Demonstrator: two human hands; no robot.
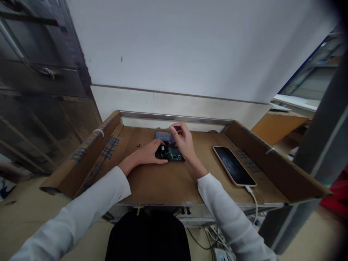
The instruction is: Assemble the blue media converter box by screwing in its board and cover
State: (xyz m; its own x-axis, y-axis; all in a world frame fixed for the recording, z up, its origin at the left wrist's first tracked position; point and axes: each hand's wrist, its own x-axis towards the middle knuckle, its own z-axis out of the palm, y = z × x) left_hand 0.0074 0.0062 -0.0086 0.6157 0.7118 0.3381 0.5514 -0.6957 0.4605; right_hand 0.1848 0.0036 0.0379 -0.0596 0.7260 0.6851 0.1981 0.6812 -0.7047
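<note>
Pale sleeves (73,219) foremost; circuit board (175,155) beyond, crosswise; left hand (145,152) half-open, clasping its left end; right hand (184,140) pinching red-tipped tool (170,143) above.

The left hand (149,152) grips the left end of a black device with a green circuit board (175,156). Over it, the right hand (185,142) pinches what looks like a red screwdriver (170,144), too small to be sure. A phone (235,166) lies on the cardboard (160,183), a white cable (256,204) plugged in.
</note>
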